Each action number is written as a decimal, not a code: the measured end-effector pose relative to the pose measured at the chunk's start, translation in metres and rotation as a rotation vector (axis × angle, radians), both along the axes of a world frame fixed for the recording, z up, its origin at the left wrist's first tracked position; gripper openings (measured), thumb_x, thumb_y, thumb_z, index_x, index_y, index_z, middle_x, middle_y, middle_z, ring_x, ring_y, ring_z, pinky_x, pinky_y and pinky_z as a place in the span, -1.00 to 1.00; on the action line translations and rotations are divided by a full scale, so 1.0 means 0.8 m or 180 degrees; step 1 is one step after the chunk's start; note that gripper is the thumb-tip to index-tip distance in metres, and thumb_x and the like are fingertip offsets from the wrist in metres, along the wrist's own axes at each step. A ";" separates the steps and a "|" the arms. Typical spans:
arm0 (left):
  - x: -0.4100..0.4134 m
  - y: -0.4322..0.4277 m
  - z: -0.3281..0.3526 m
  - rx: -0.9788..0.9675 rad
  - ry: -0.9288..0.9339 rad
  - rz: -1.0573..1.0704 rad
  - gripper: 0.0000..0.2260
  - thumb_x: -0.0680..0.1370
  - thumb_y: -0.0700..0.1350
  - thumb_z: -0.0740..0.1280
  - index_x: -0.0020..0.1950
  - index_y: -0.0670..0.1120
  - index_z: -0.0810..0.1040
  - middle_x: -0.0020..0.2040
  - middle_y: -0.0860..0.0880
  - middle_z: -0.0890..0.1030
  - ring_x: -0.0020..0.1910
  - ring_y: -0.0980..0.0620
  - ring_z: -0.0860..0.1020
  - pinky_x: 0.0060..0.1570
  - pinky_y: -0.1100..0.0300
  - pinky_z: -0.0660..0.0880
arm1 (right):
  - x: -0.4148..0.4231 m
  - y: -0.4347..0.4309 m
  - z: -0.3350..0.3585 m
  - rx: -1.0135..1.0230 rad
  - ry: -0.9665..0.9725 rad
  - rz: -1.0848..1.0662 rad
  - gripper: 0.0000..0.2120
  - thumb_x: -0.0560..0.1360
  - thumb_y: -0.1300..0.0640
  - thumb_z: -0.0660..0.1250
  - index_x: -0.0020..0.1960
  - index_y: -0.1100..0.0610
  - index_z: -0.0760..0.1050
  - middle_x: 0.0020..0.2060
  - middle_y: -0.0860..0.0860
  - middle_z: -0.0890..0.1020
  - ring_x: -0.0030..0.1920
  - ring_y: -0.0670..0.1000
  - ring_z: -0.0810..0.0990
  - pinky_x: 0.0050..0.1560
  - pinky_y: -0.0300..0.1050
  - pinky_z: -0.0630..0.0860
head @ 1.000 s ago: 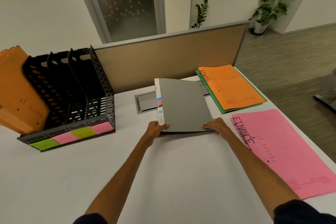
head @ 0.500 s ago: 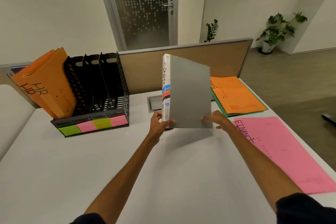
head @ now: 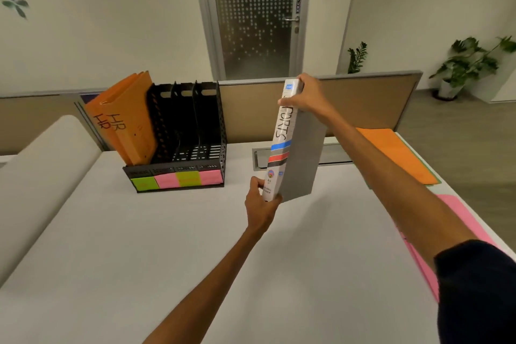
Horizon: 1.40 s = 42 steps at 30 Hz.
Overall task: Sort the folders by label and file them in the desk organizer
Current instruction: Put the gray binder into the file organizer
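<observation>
White desk (head: 173,260) fills the lower frame, bare between you and the work. At centre your left hand (head: 261,205) pinches the bottom of the grey ring binder (head: 300,153), while your right hand (head: 305,98) clamps its top; the binder hangs upright, clear of the desk, spine lettering facing you. Pink folders (head: 458,215) lie at the right edge, an orange folder (head: 396,153) beyond them. Left of centre, further back, the black desk organizer (head: 195,145) holds orange HR folders (head: 125,126) in its leftmost slot; three slots look free. Match the spine label to a front tag, keep the binder vertical, and lower it squarely so its corners miss the dividers.
</observation>
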<state>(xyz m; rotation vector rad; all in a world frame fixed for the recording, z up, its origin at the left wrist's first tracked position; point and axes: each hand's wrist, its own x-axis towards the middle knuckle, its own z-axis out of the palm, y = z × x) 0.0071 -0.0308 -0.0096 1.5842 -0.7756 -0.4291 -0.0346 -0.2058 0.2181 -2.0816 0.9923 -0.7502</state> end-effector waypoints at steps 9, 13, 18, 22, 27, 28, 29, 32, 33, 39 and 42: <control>0.077 0.051 0.019 -0.0418 -0.0080 0.0691 -0.46 0.36 -0.08 0.58 0.17 0.05 0.32 0.13 0.04 0.54 0.07 0.03 0.57 -0.18 0.51 0.53 | 0.085 0.109 0.052 -0.0880 -0.0452 0.0531 -0.64 0.25 0.13 0.59 -0.11 0.10 0.44 0.04 0.08 0.54 0.00 -0.02 0.51 -0.12 -0.31 0.48; 0.132 0.076 0.034 -0.0469 -0.0378 0.0844 -0.42 0.41 -0.09 0.55 0.31 -0.02 0.33 0.17 0.09 0.50 0.05 0.16 0.53 -0.18 0.60 0.45 | 0.130 0.159 0.080 -0.1076 -0.0614 0.0924 -0.62 0.25 0.11 0.59 -0.06 0.17 0.50 0.07 0.05 0.56 0.03 -0.06 0.50 -0.18 -0.44 0.41; 0.204 0.110 0.054 -0.0491 -0.0698 0.1121 -0.42 0.45 -0.07 0.51 0.36 0.01 0.29 0.22 0.03 0.52 0.12 0.19 0.49 -0.15 0.62 0.43 | 0.200 0.206 0.105 -0.1127 -0.0767 0.1357 -0.57 0.26 0.15 0.59 0.02 0.27 0.50 0.16 0.07 0.56 0.11 -0.08 0.50 -0.23 -0.63 0.38; 0.263 0.133 0.066 -0.0495 -0.0762 0.1259 -0.43 0.45 -0.08 0.50 0.37 -0.01 0.29 0.25 -0.01 0.54 0.13 0.17 0.49 -0.17 0.64 0.41 | 0.255 0.229 0.114 -0.1172 -0.0814 0.1443 -0.51 0.27 0.11 0.60 0.10 0.23 0.50 0.19 0.03 0.55 0.21 -0.01 0.51 0.11 -0.25 0.55; 0.329 0.151 0.061 -0.0339 -0.0712 0.1063 -0.40 0.46 0.01 0.49 0.38 0.08 0.24 0.23 0.09 0.51 0.10 0.18 0.49 -0.23 0.61 0.43 | 0.321 0.234 0.099 -0.1182 -0.0940 0.1486 -0.49 0.29 0.13 0.59 0.14 0.25 0.49 0.18 0.05 0.55 0.18 -0.01 0.52 0.02 -0.35 0.54; 0.340 0.150 0.060 -0.0323 -0.0683 0.0966 -0.40 0.45 0.03 0.48 0.37 0.12 0.22 0.20 0.14 0.48 0.07 0.20 0.50 -0.24 0.62 0.43 | 0.333 0.232 0.092 -0.1178 -0.0961 0.1472 -0.50 0.31 0.14 0.57 0.16 0.25 0.48 0.18 0.07 0.54 0.18 -0.01 0.52 -0.06 -0.40 0.53; 0.350 0.150 0.057 -0.0304 -0.0650 0.0882 -0.40 0.45 0.06 0.48 0.36 0.15 0.21 0.17 0.19 0.46 0.05 0.21 0.50 -0.25 0.62 0.43 | 0.345 0.229 0.085 -0.1162 -0.0976 0.1446 -0.50 0.33 0.15 0.56 0.18 0.26 0.47 0.19 0.08 0.52 0.19 -0.01 0.51 -0.09 -0.42 0.53; 0.381 0.146 0.048 -0.0264 -0.0571 0.0743 -0.41 0.47 0.08 0.44 0.38 0.13 0.21 0.19 0.23 0.42 0.10 0.18 0.49 -0.23 0.62 0.43 | 0.378 0.216 0.067 -0.1113 -0.1029 0.1299 -0.50 0.35 0.16 0.55 0.21 0.25 0.46 0.20 0.09 0.52 0.19 -0.03 0.47 -0.06 -0.36 0.57; 0.392 0.144 0.044 -0.0256 -0.0537 0.0707 -0.41 0.47 0.08 0.44 0.40 0.12 0.22 0.20 0.23 0.42 0.10 0.18 0.49 -0.23 0.61 0.44 | 0.388 0.211 0.062 -0.1127 -0.1029 0.1245 -0.50 0.34 0.15 0.55 0.21 0.24 0.46 0.20 0.09 0.52 0.19 -0.05 0.46 -0.05 -0.36 0.55; 0.438 0.136 0.023 0.0090 -0.0391 0.0287 -0.44 0.52 0.06 0.40 0.44 0.05 0.24 0.27 0.16 0.45 0.16 0.17 0.51 -0.10 0.47 0.50 | 0.436 0.180 0.020 -0.1202 -0.0863 0.1090 -0.54 0.35 0.14 0.54 0.16 0.22 0.45 0.19 0.07 0.50 0.18 -0.06 0.46 0.06 -0.22 0.57; 0.460 0.135 0.002 0.0665 -0.0683 0.0129 -0.59 0.59 0.10 0.27 0.40 0.00 0.33 0.34 0.02 0.50 0.27 0.01 0.54 0.14 0.11 0.53 | 0.450 0.166 -0.007 -0.1291 -0.0717 0.1087 -0.55 0.37 0.16 0.52 0.17 0.24 0.44 0.20 0.09 0.49 0.18 -0.07 0.45 0.09 -0.20 0.58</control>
